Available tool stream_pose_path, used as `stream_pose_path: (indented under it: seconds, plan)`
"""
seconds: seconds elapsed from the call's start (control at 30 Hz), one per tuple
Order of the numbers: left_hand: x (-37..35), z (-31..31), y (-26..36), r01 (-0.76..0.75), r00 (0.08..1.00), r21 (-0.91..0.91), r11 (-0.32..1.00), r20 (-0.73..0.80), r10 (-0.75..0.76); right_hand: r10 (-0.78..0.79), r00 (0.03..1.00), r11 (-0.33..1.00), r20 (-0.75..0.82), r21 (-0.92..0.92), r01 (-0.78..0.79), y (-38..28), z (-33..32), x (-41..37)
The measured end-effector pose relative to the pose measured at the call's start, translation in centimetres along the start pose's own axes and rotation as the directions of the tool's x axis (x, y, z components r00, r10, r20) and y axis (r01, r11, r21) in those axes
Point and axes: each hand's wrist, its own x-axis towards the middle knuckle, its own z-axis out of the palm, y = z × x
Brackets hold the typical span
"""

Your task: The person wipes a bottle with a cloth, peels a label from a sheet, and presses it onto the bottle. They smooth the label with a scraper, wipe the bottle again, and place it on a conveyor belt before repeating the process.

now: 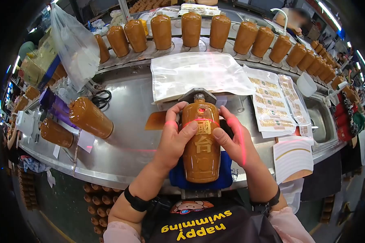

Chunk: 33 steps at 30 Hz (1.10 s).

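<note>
A glossy brown bottle (201, 164) with gold characters lies on its back in front of me, its neck pointing away. Beneath it shows a blue cloth (177, 175), and a dark metal bracket (209, 97) stands around its neck. My left hand (173, 139) grips the bottle's left side, thumb on the front beside the gold characters. On the right side, my right hand (236, 139) does likewise, its thumb at the edge of the lettering. Red laser light crosses the bottle's shoulder and my right hand.
Several brown bottles (191, 30) stand along a curved conveyor at the back. Two bottles (91, 117) lean at the left. Gold label sheets (273, 105) and white curved strips (293, 158) lie right, before a sink (322, 121). Plastic-covered sheets (200, 75) lie behind the bracket.
</note>
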Motion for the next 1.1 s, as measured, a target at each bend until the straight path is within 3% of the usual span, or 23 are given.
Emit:
stream_pose_path:
  seconds: [0.43, 0.5, 1.1]
  plan:
    - [-0.1, 0.21, -0.31, -0.032, 0.999, 0.016, 0.999, 0.026, 0.032, -0.074, 0.996, 0.992, -0.047, -0.103, 0.069, 0.48, 0.76, 0.54]
    - [-0.09, 0.27, -0.44, -0.04, 0.999, 0.085, 0.996, 0.009, 0.039, -0.084, 0.995, 0.988, -0.048, -0.132, 0.077, 0.52, 0.76, 0.51]
    - [0.03, 0.32, -0.67, -0.076, 0.996, 0.178, 0.981, -0.026, 0.082, -0.069, 0.996, 0.993, -0.062, -0.1, 0.062, 0.39, 0.97, 0.44]
